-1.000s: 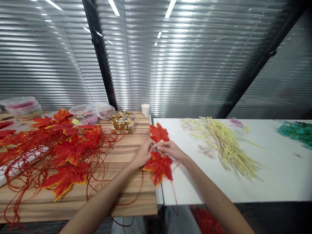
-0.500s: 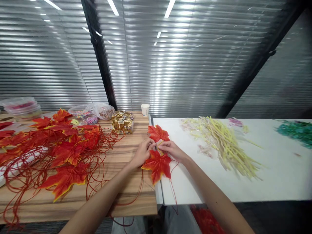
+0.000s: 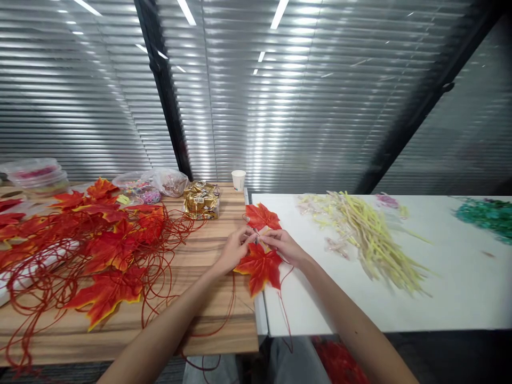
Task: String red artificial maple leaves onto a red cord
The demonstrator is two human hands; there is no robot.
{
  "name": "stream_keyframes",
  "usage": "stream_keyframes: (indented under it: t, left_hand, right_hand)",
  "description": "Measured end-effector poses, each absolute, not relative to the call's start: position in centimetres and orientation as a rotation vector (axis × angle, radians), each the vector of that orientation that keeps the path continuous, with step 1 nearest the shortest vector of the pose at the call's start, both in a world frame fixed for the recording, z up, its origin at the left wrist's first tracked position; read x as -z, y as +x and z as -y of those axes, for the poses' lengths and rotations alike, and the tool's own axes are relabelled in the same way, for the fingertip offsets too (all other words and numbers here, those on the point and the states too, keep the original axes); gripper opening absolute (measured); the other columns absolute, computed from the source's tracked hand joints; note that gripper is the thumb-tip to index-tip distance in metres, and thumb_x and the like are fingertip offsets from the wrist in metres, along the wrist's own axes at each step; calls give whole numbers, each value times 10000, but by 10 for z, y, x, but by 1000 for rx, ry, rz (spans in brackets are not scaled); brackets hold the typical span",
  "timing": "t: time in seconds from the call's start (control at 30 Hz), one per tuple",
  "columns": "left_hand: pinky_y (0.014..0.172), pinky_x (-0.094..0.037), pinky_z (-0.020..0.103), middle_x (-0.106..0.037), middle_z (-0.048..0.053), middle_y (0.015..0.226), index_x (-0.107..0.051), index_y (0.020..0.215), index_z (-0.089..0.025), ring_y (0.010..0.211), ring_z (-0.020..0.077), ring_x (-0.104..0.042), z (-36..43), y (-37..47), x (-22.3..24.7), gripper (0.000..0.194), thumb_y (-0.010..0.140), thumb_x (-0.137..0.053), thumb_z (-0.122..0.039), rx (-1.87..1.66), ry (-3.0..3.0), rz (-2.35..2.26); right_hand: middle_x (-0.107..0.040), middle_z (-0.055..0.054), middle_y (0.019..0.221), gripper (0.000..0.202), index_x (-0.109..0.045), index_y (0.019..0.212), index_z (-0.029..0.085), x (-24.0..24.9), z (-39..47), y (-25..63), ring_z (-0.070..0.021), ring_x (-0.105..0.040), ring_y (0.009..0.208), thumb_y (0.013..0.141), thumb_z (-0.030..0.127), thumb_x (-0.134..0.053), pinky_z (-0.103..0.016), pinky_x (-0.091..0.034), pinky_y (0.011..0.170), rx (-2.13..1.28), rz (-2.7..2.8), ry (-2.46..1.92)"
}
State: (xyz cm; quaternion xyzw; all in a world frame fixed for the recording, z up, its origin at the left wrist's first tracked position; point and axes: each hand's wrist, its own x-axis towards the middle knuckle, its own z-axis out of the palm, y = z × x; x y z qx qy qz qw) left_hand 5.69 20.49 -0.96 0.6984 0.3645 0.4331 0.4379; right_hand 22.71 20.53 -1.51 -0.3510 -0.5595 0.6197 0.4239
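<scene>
My left hand [image 3: 234,248] and my right hand [image 3: 283,245] meet fingertip to fingertip over the gap between a wooden table [image 3: 208,320] and a white table [image 3: 460,288]. Both pinch the stem where two red-orange artificial maple leaves join. The near leaf [image 3: 260,268] hangs below my fingers, and the far leaf [image 3: 262,216] lies just beyond them. A thin red cord [image 3: 285,314] trails from the leaves down past the table edge.
A tangle of red cord and maple leaves [image 3: 92,250] covers the wooden table's left. Behind it are plastic bags of beads [image 3: 154,189], a gold-wrapped packet [image 3: 202,200] and a paper cup [image 3: 239,180]. Yellow stems [image 3: 372,234] and green foliage [image 3: 486,216] lie on the white table.
The near leaf has risen and shifted slightly toward the far one as my fingers work the stem. Both hands stay in nearly the same place.
</scene>
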Motion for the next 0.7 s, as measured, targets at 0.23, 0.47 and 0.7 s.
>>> stream_keyframes:
  t: [0.23,0.47,0.7]
  left_hand:
    - [605,-427,235,-593,25,718,-550,785,-138,656,129,-545,-209,56,17,204,717,-547,-331,-1024,1546,-815]
    - [639,-467,287,-622,58,741,-601,821,-149,725,164,-566,-200,60,18,246,683,-597,-352,-865,1403,-765]
    - [788,-466,344,-626,89,915,-607,945,-162,865,174,-566,-187,67,9,323,663,-647,-314,-603,1333,-617]
  right_hand:
    - [-462,38,545,243,-607,695,138,17,-209,229,-47,-355,455,642,363,-681,-194,-276,431,-1496,1215,-893]
    - [-534,28,592,233,-568,721,162,15,-211,228,-57,-472,475,663,364,-670,-196,-363,469,-1579,1008,-796]
    - [-586,15,653,216,-559,723,183,14,-213,229,-102,-579,614,661,350,-680,-214,-449,565,-1563,852,-749]
